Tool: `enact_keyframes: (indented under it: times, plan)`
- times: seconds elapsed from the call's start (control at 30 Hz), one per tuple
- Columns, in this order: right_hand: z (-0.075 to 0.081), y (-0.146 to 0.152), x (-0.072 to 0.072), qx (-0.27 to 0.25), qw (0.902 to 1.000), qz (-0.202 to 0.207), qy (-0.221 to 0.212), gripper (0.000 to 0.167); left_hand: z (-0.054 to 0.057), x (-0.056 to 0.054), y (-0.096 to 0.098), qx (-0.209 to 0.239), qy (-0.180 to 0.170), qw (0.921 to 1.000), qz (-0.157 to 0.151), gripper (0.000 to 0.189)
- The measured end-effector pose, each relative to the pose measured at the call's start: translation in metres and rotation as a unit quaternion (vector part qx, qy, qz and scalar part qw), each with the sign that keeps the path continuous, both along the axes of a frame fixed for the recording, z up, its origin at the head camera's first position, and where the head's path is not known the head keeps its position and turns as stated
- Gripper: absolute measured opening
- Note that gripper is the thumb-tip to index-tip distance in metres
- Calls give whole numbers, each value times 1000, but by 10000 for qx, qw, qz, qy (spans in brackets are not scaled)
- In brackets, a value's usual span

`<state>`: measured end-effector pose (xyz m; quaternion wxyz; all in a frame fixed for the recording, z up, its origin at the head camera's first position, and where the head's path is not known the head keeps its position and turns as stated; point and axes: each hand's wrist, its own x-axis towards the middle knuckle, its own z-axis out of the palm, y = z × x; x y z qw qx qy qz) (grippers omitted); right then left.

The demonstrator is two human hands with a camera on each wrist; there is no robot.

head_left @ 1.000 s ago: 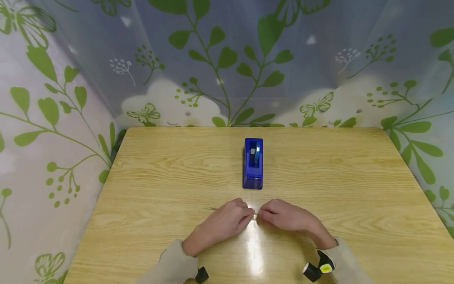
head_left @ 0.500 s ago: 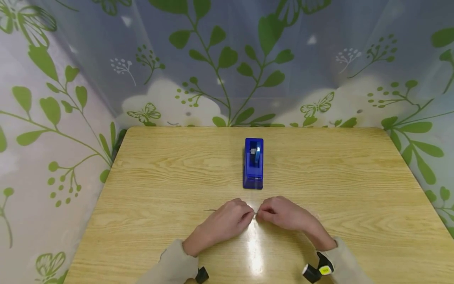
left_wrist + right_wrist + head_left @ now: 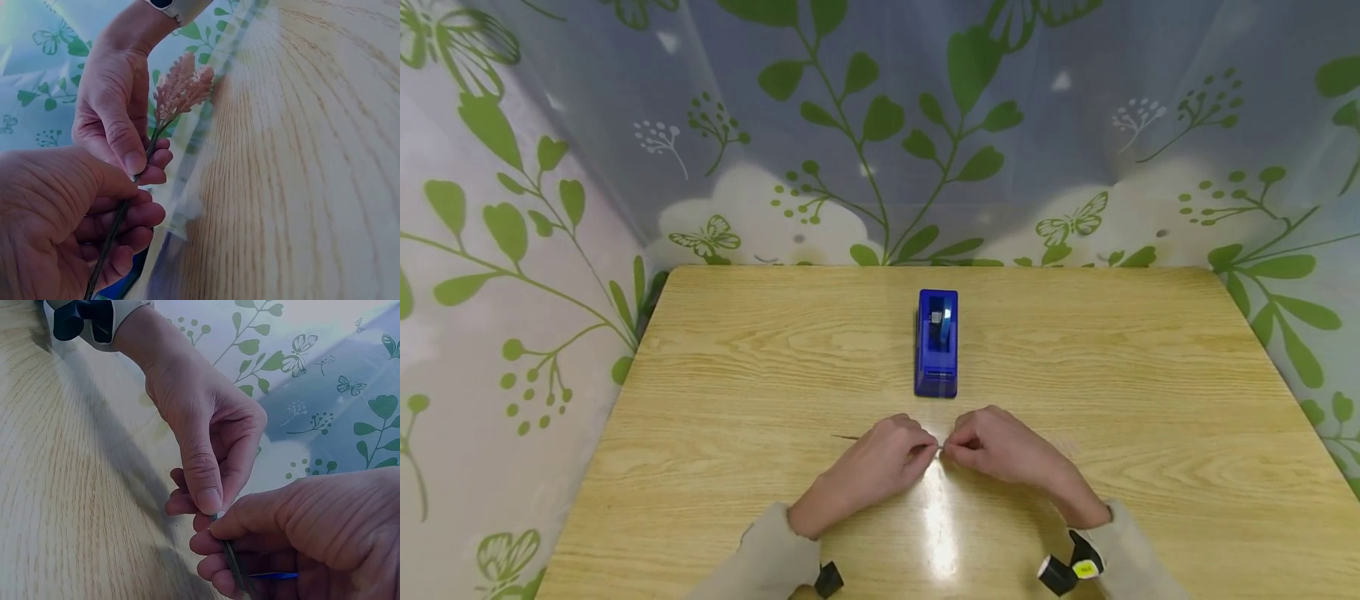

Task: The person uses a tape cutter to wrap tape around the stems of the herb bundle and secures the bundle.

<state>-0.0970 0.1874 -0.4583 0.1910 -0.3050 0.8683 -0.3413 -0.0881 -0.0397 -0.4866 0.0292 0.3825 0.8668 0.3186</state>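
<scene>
A feathery pink flower sprig (image 3: 182,87) on thin dark-green stems (image 3: 107,253) is pinched by the left hand (image 3: 880,460) and right hand (image 3: 1003,450), close together over a yellowish wood-grain table (image 3: 737,358). Beyond them stands a glossy blue plastic tape dispenser (image 3: 937,362); blue-grey and white hangings (image 3: 730,50) printed with green leaves and butterflies surround it.

Bare left hand (image 3: 880,458) and bare right hand (image 3: 1000,447), both pinching, curled fingers (image 3: 145,215) close together; beige cloth sleeves (image 3: 766,552) slant inward.

Readable text — none | yellow wrist label (image 3: 1086,569) — marks illegible
</scene>
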Motion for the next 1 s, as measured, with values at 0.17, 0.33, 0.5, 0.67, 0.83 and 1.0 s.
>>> enact_keyframes:
  times: [0.17,0.33,0.5,0.67,0.83,1.0]
  plan:
    - [1,0,-1,-30,10000,-9,71,14,0,0,0,42,4,10000,74,16]
    - [-1,1,-1,-81,9999,-51,120,13,-2,-1,0,44,-23,9999,109,15]
    - [-4,1,0,-128,9997,-91,209,12,-1,0,0,39,6,9999,147,14]
    - [-5,0,0,-91,9994,-142,311,12,1,1,-1,24,40,9998,194,13]
    - [-3,-1,1,32,9986,-203,483,10,0,1,-1,72,130,9996,240,11]
    - [-1,-2,2,65,9980,-262,572,9,-1,1,0,146,176,9993,292,10]
